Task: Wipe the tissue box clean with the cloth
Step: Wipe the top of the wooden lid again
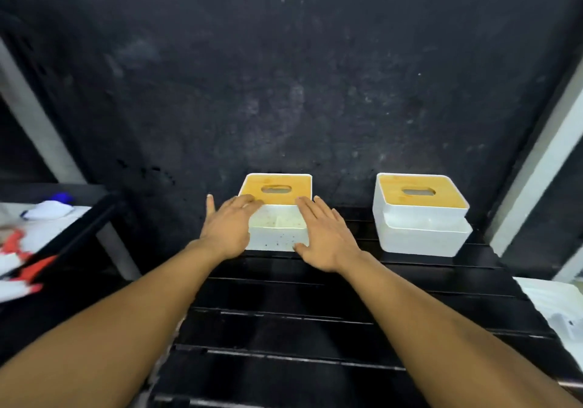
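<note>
Open hands (277, 237) flanking speckled tissue box (277, 234)

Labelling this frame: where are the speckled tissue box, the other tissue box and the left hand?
speckled tissue box (277, 240): head view, front wall.
other tissue box (422, 191): head view, wooden lid.
left hand (228, 227): head view, back of hand.

bare slatted table (284, 328) near side, clear gap between speckled tissue box (277, 237) and second box (422, 234)

Speckled tissue box (277, 234) of matt white plastic with smooth pale wooden lid (277, 186), second tissue box (421, 221) of clean white plastic, wood-topped, black slatted table (299, 297) faintly glossy, dark wall (284, 76) rough, mottled
</note>
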Demonstrator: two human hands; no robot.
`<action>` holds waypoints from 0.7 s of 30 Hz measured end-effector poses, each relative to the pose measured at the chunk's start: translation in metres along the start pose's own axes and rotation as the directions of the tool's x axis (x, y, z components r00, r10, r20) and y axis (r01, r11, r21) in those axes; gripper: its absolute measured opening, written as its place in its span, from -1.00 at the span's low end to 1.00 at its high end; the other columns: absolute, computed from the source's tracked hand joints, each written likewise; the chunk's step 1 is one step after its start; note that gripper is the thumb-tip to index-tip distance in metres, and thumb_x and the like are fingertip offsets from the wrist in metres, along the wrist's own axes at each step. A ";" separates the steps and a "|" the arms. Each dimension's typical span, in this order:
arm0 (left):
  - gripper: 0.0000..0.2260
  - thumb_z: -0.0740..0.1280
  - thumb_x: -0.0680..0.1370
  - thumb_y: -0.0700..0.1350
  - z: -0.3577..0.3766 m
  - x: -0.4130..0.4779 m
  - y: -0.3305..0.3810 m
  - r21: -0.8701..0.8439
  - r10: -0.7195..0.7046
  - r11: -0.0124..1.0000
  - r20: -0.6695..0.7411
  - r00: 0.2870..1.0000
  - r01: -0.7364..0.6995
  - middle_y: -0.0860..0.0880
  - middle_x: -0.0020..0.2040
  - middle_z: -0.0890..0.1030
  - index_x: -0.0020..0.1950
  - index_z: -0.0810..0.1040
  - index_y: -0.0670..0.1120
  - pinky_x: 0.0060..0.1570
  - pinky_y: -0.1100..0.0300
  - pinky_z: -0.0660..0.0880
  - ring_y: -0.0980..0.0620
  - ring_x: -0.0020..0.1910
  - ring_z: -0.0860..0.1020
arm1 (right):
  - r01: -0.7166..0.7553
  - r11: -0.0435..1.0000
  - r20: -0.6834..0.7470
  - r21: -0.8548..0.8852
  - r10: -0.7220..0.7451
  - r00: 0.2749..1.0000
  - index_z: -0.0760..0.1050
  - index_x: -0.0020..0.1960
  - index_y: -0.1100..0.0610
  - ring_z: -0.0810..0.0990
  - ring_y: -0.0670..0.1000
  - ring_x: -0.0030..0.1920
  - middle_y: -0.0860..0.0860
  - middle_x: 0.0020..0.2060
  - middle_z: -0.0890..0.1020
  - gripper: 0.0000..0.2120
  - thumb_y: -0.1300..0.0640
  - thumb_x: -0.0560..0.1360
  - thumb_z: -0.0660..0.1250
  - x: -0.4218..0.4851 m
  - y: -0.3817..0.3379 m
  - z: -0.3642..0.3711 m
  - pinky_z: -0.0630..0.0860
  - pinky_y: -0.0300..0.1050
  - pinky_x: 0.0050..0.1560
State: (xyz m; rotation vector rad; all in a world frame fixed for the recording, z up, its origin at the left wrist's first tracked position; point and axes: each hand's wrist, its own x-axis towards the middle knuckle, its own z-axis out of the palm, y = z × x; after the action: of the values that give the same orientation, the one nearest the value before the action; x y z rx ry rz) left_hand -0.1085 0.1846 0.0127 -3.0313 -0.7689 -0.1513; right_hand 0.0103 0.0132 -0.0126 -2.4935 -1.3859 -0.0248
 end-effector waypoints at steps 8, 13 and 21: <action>-0.32 0.23 0.51 -0.30 0.001 -0.059 0.004 -0.057 0.073 0.995 -0.049 0.996 -0.076 0.13 0.54 0.21 0.55 0.20 0.20 0.52 -0.21 -0.09 0.00 0.43 0.29 | -0.035 0.999 -0.077 -0.027 0.033 0.996 -0.03 0.57 -0.01 -0.11 0.04 0.58 -0.08 0.58 0.01 -0.22 -0.04 0.50 0.33 -0.056 -0.011 0.010 -0.01 0.14 0.55; -0.33 0.24 0.50 -0.29 -0.005 -0.136 0.028 -0.084 0.094 0.991 -0.080 0.992 -0.100 0.17 0.51 0.25 0.52 0.24 0.24 0.51 -0.16 0.01 0.03 0.39 0.32 | -0.068 0.995 -0.102 0.072 0.076 0.992 0.07 0.55 -0.04 -0.10 0.02 0.58 -0.12 0.56 0.05 -0.24 -0.03 0.47 0.37 -0.139 -0.029 0.004 -0.04 0.09 0.55; -0.31 0.38 0.35 -0.35 0.008 -0.282 0.070 -0.196 0.057 0.975 -0.242 0.969 -0.106 0.09 0.39 0.46 0.42 0.46 0.14 0.35 -0.29 0.29 -0.02 0.34 0.45 | -0.092 0.989 -0.106 0.118 0.105 0.989 0.14 0.52 -0.06 -0.07 -0.04 0.58 -0.15 0.54 0.12 -0.28 -0.03 0.45 0.39 -0.275 -0.069 -0.012 -0.03 0.12 0.56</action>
State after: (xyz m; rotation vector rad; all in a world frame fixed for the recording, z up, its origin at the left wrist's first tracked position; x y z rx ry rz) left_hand -0.3208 -0.0102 -0.0218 -3.1480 -0.6442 -0.6148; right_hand -0.1935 -0.1837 -0.0271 -2.4241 -1.1849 -0.0626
